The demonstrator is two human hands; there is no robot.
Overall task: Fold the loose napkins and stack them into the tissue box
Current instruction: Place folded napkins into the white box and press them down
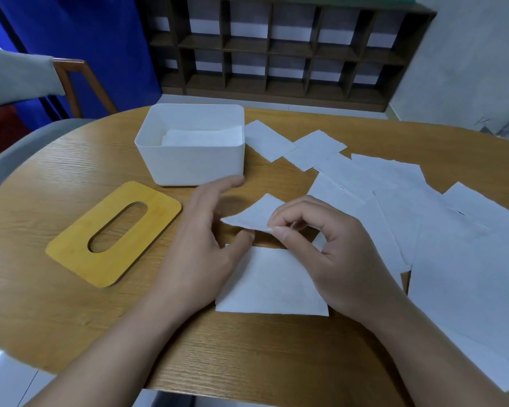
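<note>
Directly under both hands lies a flat white paper napkin (269, 284) on the oval wooden bench (71, 304). Right hand (332, 248) fingers (279, 230) pinch its lifted far corner, folding it over; left hand (200, 239) fingers lie straight and released, thumb touching the napkin. Beyond the left fingertips stands the open white plastic tissue box (193, 165), folded napkins inside. Left of those fingers lies a yellow wooden slotted lid (80, 254); right of the right fingers spread loose white napkins (459, 259).

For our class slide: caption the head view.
Right hand pinches a napkin corner; open tissue box beyond.
</note>
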